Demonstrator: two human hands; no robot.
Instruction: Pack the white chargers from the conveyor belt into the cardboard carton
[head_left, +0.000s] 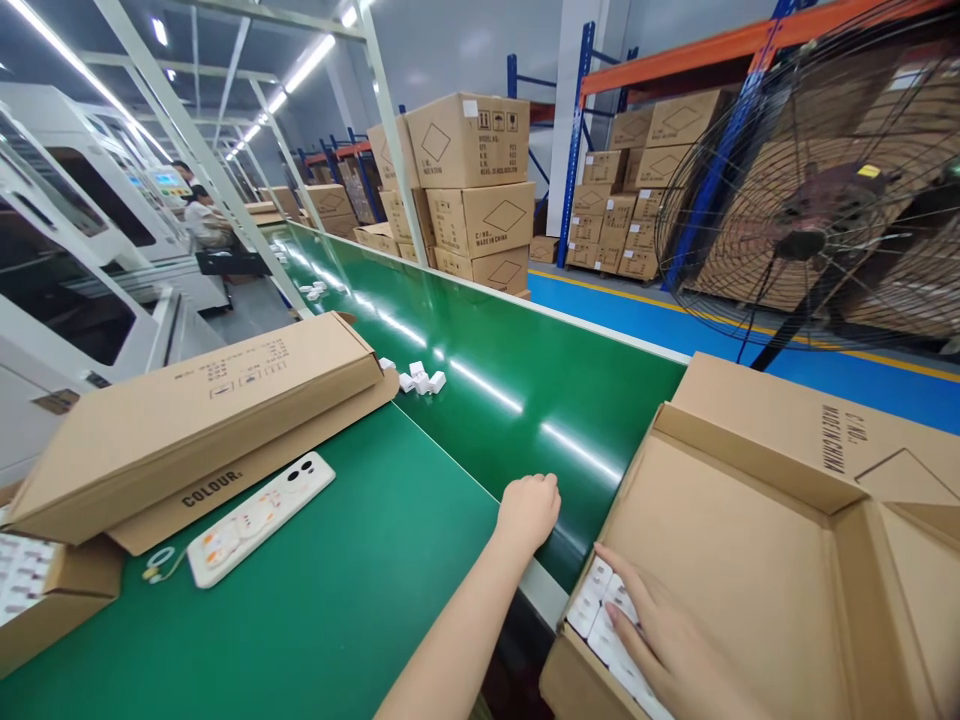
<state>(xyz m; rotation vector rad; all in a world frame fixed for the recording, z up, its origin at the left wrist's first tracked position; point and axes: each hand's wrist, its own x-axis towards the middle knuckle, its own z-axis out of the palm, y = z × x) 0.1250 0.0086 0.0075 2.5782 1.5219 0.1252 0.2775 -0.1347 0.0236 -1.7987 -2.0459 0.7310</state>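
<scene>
A green belt (pixel 480 350) ran along the counter's (pixel 322 600) far edge. At its right end an open carton (pixel 750 510) — near side cut off — read "MADE IN CHINA"; a second carton (pixel 202 400) by the counter's left edge, "COLOUR". The left hand (pixel 529 510) curled over the belt — grip impossible to tell. The right hand (pixel 667 635), fingers loosely spread, touched and partly hid white boxes (pixel 590 600) inside the open carton.

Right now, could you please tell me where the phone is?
In the head view, the phone lies on the green tabletop to the left of the left hand, beside the COLOUR carton.
</scene>
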